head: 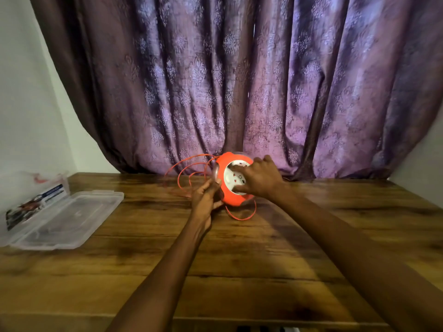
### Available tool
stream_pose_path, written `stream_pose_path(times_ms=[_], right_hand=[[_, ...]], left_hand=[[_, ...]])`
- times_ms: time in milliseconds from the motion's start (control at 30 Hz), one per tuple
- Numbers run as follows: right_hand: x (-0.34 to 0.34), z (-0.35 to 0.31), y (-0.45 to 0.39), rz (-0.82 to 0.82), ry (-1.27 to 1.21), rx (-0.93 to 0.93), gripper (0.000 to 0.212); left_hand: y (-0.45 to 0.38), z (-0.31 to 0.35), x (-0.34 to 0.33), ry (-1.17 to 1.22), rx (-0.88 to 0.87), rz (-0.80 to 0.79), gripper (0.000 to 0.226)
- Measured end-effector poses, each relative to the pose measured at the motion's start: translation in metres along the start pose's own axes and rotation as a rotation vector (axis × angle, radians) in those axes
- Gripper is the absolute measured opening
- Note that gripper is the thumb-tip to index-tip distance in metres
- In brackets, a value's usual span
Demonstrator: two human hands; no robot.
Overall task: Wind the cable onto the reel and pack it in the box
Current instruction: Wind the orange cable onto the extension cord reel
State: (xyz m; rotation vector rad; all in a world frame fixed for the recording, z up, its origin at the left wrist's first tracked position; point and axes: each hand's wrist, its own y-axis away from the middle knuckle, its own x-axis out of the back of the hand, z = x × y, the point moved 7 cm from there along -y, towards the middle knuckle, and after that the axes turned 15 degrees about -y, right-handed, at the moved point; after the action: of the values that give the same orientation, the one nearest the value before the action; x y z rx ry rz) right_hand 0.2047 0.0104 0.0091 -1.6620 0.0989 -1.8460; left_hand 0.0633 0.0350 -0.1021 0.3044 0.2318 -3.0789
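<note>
1. Orange plastic formed the round body of the reel (pixel 227 188), which stood tilted on its edge near the far middle of the wooden table (pixel 239 259), its white socket face (pixel 236 179) turned toward the camera.
2. Thin orange cable (pixel 184 171) spilled from the reel's left side in several loose loops above and on the tabletop, and one more loop (pixel 242 215) lay on the wood just below the reel.
3. The right hand (pixel 260 179) lay over the white face from the right, fingers curled and pressing onto it; the fingertips were blurred, so I could not tell exactly which part they gripped.
4. The left hand (pixel 207 196) sat against the reel's lower left edge, fingers bent around the rim where the cable met it; whether it pinched the cable itself could not be told.
5. Both bare forearms reached in from the near edge of the table.
6. A clear plastic box (pixel 31 200) with a printed label stood open at the table's left edge, well apart from the reel, and its clear lid (pixel 69 219) lay flat beside it toward the middle.
7. A purple patterned curtain (pixel 239 80) hung behind the table, with pale wall (pixel 28 116) to its left.
</note>
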Motion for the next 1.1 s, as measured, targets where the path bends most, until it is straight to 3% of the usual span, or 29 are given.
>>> stream_pose_path(times_ms=[100,333,400,500,600,733,900,1000,1100], right_hand=[[-0.001,0.013,-0.002,0.025,-0.254,-0.255,0.078],[-0.014,0.016,0.002,0.080,-0.467,-0.487,0.076],[-0.023,0.021,0.005,0.116,-0.805,-0.654,0.072],[-0.041,0.012,0.012,0.216,-1.596,-0.887,0.046],[-0.053,0.000,0.016,0.255,-1.805,-0.978,0.038],[-0.057,-0.011,0.012,0.205,-1.823,-0.929,0.024],[-0.047,-0.006,0.008,0.146,-1.630,-0.739,0.014],[-0.025,0.012,0.010,0.194,-1.031,-0.585,0.016],[0.004,0.001,0.004,0.261,-0.508,-0.081,0.021]], left_hand=[[0.001,-0.002,-0.003,0.023,-0.014,0.006,0.028],[-0.002,0.000,-0.003,-0.001,-0.092,0.013,0.025],[-0.001,0.004,-0.003,-0.032,-0.145,0.037,0.027],[0.001,0.009,-0.003,-0.086,-0.208,0.079,0.031],[0.002,0.009,-0.004,-0.064,-0.213,0.089,0.030],[0.001,0.001,0.001,0.040,-0.153,0.080,0.015],[-0.004,0.004,0.012,0.062,-0.128,0.118,0.009],[-0.008,0.008,0.022,0.049,-0.103,0.163,0.010],[-0.013,0.015,0.034,-0.009,-0.082,0.198,0.020]])
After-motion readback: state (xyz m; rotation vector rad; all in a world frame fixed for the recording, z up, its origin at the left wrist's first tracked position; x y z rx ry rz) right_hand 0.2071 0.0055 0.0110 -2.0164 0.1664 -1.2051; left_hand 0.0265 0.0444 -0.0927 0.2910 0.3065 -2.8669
